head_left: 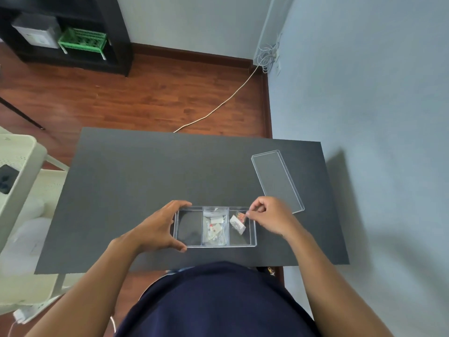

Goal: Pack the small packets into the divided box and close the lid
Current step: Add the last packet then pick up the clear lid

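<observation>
A clear divided box [252, 244] with three compartments sits near the front of the dark table. Its left compartment holds nothing. Several small packets [215, 230] lie in the middle compartment. My left hand [159, 228] grips the box's left end, thumb at the near corner and fingers at the far corner. My right hand [272, 216] pinches a small red and white packet [238, 222] over the right compartment, its lower end inside the box. The clear lid [277, 180] lies flat on the table to the right, apart from the box.
The dark table [136, 181] stands against a blue-grey wall on the right. A cream plastic cart [19, 181] is beside its left edge. A white cable [218, 107] runs over the wooden floor behind. A black shelf with a green basket [82, 40] stands far back.
</observation>
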